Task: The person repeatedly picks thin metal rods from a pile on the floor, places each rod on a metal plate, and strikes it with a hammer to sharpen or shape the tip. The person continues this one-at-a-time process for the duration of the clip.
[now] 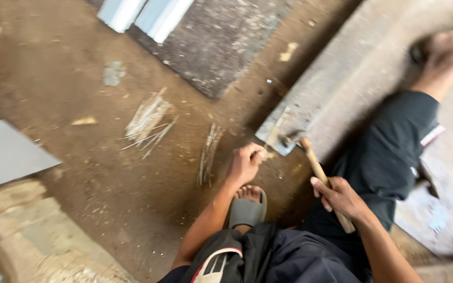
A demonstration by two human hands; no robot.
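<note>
On the dirt floor, near the end of a long grey plank, the person is sitting with legs in dark trousers stretched either side of the work. The right hand is wrapping its fingers fully around the wooden handle of a hammer, gripping it low on the shaft; the handle is slanting up and to the left, and the dark metal head is resting on or just above the near end of the plank. The left hand is reaching forward with its grip pinched closed at that same plank end, just beside the hammer head; it is probably holding a small thing such as a nail, though motion blur is making it too indistinct to be sure. Directly below the left hand, a foot in a grey sandal is pointing toward the plank. To the left of the hand, a small bundle of thin sticks is lying on the floor, and further left a looser scatter of pale splinters is spreading out. A dark rough slab is lying at the top of the view with pale blue-white panels touching its far edge. A flat grey sheet is jutting in from the left, above a crumbling stone edge
</note>
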